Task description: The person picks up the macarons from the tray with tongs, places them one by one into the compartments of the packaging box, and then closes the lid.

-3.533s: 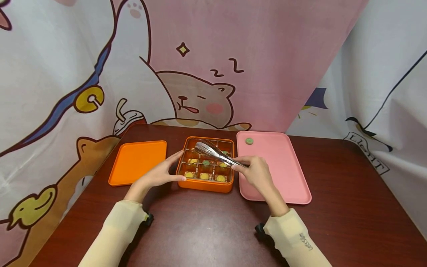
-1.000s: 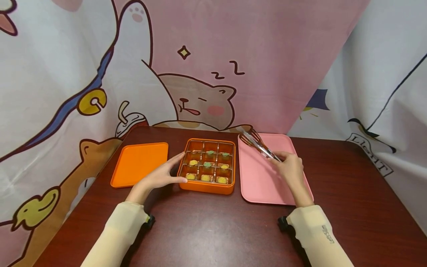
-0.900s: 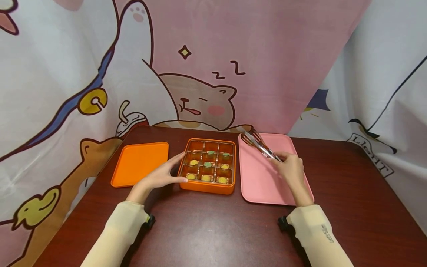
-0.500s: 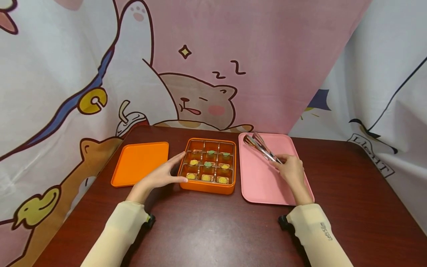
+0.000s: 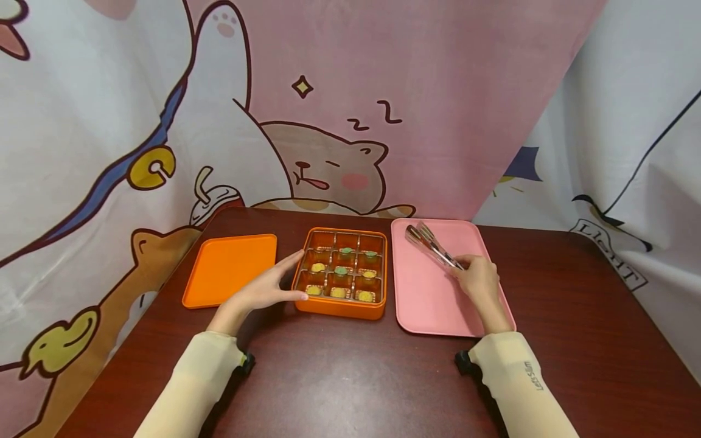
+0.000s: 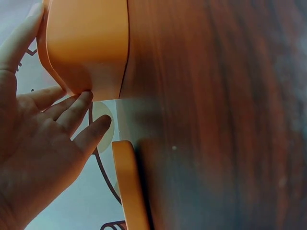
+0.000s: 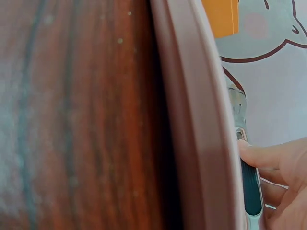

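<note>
An orange box with a divided clear insert stands in the middle of the table. Small round yellow pieces and green pieces sit in its compartments. My left hand touches the box's left side, thumb at the front corner and fingers spread along the side; the left wrist view shows fingertips against the box wall. My right hand grips metal tongs by the handle above the pink tray. Their tips point toward the tray's far left corner, with nothing visible between them. In the right wrist view, the tray rim partly hides the tongs.
A flat orange lid lies on the dark wooden table, left of the box. Behind the table hangs a printed curtain. The pink tray lies close to the box's right side.
The tongs have moved right, from over the box to over the tray, and their tips have drawn nearer together and lower. The green piece seen earlier on the tray no longer shows there.
</note>
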Demonstrator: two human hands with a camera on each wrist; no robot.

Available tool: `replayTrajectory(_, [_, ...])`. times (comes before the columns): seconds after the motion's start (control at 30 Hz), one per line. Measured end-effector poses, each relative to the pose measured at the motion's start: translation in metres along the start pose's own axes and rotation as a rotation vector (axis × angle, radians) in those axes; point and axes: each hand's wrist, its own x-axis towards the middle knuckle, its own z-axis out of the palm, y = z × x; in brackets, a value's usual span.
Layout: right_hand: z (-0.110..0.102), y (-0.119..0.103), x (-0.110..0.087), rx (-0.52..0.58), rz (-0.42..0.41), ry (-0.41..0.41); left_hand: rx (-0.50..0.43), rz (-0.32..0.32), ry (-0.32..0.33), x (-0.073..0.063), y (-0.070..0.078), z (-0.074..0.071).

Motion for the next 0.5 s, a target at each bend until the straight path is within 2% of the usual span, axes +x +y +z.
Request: replayTrajectory(0.5, [-0.003, 0.0005, -0.0019, -0.001, 0.018, 0.01, -0.002, -0.01, -0.003, -0.0008, 0.0007, 0.0006])
